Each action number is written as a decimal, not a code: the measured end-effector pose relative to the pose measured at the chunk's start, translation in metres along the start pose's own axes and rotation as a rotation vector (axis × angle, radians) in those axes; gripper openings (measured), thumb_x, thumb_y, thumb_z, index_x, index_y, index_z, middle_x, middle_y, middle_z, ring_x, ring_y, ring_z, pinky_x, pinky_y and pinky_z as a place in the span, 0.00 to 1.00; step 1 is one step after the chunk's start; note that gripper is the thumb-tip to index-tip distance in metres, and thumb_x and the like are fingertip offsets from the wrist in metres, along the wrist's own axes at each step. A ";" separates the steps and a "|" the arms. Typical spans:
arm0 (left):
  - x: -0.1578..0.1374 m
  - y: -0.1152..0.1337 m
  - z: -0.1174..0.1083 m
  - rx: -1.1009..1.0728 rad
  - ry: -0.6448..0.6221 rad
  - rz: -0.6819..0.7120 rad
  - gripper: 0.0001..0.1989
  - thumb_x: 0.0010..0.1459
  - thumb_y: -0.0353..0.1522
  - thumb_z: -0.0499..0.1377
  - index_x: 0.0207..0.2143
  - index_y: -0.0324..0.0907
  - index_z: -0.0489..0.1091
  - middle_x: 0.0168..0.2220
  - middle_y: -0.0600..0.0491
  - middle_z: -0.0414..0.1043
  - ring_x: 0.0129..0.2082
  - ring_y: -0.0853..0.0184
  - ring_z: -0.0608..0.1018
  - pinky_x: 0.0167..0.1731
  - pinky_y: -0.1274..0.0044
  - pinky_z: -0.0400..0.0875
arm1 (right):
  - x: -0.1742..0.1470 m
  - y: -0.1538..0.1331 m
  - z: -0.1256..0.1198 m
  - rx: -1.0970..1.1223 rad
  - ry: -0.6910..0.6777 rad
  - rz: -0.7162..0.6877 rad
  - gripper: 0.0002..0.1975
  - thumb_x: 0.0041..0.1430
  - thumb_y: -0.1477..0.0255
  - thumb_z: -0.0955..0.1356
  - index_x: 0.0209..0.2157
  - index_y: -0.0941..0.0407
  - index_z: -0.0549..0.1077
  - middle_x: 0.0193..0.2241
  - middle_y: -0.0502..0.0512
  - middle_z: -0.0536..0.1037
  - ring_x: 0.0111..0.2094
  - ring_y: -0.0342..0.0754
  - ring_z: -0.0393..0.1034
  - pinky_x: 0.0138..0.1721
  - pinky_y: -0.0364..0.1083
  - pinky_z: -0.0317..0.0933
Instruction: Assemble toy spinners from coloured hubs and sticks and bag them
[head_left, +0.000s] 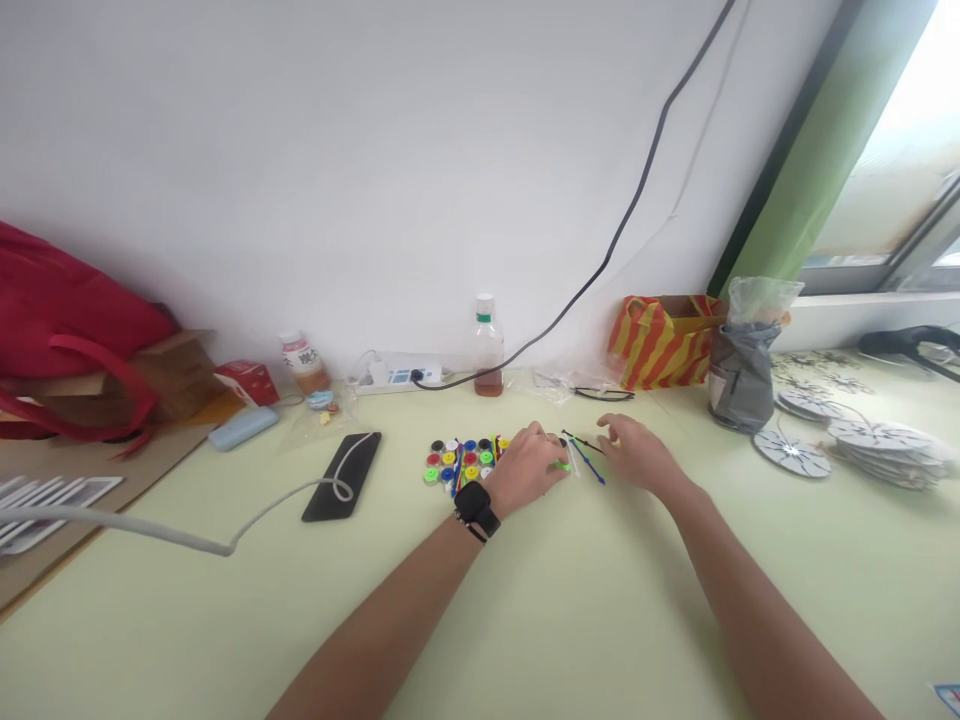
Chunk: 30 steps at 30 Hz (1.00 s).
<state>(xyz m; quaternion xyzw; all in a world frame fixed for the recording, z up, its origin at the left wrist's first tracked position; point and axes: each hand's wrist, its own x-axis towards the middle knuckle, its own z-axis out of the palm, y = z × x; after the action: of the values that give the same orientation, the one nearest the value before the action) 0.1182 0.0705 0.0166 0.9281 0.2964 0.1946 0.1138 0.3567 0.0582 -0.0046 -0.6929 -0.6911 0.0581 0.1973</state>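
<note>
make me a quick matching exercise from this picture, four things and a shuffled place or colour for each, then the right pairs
Things:
1. left hand
2. right hand
3. flat dark slab
4. striped bag

Matches:
A. red and yellow
B. at one end of a thin black stick
C. lying under a pale cable
D. among the coloured round pieces

Pairs: 1-D, 2-B, 3-C, 4-A

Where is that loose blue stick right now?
In the head view, the loose blue stick lies on the table just right of centre, between the left hand and the right hand, beside a black stick.
</note>
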 end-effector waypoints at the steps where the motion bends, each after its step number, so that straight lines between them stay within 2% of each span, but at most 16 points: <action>1: 0.000 -0.001 0.000 0.017 0.015 0.007 0.04 0.63 0.30 0.62 0.36 0.44 0.78 0.41 0.49 0.78 0.45 0.56 0.71 0.45 0.67 0.66 | 0.001 0.005 -0.003 -0.054 0.033 0.053 0.11 0.64 0.70 0.64 0.46 0.54 0.74 0.41 0.58 0.79 0.40 0.53 0.74 0.36 0.47 0.59; 4: -0.001 -0.001 -0.001 0.042 0.057 0.020 0.05 0.63 0.32 0.61 0.38 0.45 0.78 0.43 0.48 0.77 0.45 0.55 0.71 0.46 0.65 0.67 | 0.002 0.019 -0.008 -0.184 0.048 0.186 0.10 0.62 0.63 0.66 0.35 0.54 0.75 0.36 0.60 0.80 0.37 0.55 0.73 0.32 0.48 0.57; 7: -0.002 -0.003 -0.002 0.040 0.085 -0.006 0.09 0.63 0.32 0.61 0.45 0.46 0.77 0.46 0.48 0.76 0.46 0.54 0.71 0.47 0.64 0.67 | 0.001 0.025 -0.007 -0.190 0.010 0.203 0.09 0.59 0.64 0.68 0.31 0.54 0.76 0.32 0.60 0.80 0.34 0.55 0.74 0.31 0.48 0.56; 12: -0.003 -0.012 -0.006 0.035 0.095 -0.083 0.13 0.60 0.32 0.62 0.48 0.44 0.76 0.46 0.47 0.77 0.46 0.53 0.71 0.47 0.63 0.67 | 0.001 0.022 -0.006 -0.144 -0.008 0.202 0.05 0.60 0.71 0.67 0.33 0.53 0.75 0.32 0.59 0.80 0.33 0.54 0.74 0.31 0.48 0.56; 16: -0.005 -0.019 -0.007 0.058 0.062 -0.091 0.10 0.61 0.32 0.62 0.45 0.43 0.77 0.40 0.46 0.79 0.45 0.53 0.71 0.46 0.64 0.67 | 0.003 0.017 -0.010 -0.056 0.072 0.193 0.05 0.62 0.70 0.65 0.37 0.53 0.73 0.34 0.58 0.80 0.36 0.54 0.74 0.34 0.48 0.57; 19: -0.005 -0.021 -0.006 0.080 0.051 -0.087 0.10 0.61 0.32 0.62 0.45 0.42 0.78 0.40 0.46 0.79 0.45 0.53 0.72 0.46 0.65 0.67 | 0.005 0.011 -0.011 0.117 0.158 0.147 0.04 0.61 0.69 0.64 0.35 0.53 0.71 0.34 0.57 0.80 0.34 0.52 0.73 0.35 0.48 0.59; 22: -0.005 -0.019 -0.007 0.117 0.047 -0.100 0.10 0.61 0.35 0.64 0.45 0.43 0.78 0.40 0.46 0.78 0.44 0.54 0.72 0.45 0.65 0.67 | 0.004 0.000 -0.012 0.388 0.165 0.109 0.04 0.58 0.68 0.66 0.34 0.54 0.70 0.32 0.56 0.80 0.33 0.51 0.73 0.36 0.48 0.63; 26: -0.003 -0.013 -0.010 0.058 0.119 -0.112 0.13 0.61 0.38 0.64 0.47 0.43 0.77 0.43 0.46 0.78 0.45 0.53 0.73 0.48 0.63 0.68 | 0.000 -0.023 -0.013 0.740 0.037 0.047 0.06 0.53 0.68 0.67 0.34 0.54 0.70 0.29 0.53 0.78 0.31 0.49 0.72 0.34 0.47 0.64; 30: 0.002 -0.002 -0.016 -0.268 0.212 -0.069 0.17 0.64 0.38 0.61 0.54 0.45 0.72 0.51 0.48 0.77 0.50 0.57 0.76 0.50 0.67 0.72 | -0.008 -0.045 -0.017 0.950 -0.106 -0.011 0.06 0.52 0.68 0.67 0.33 0.55 0.71 0.26 0.50 0.75 0.27 0.46 0.68 0.31 0.45 0.62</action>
<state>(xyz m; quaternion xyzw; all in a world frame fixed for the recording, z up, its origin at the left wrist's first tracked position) 0.1111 0.0750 0.0309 0.8682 0.3097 0.3252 0.2111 0.3202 0.0454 0.0255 -0.5185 -0.6008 0.4020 0.4568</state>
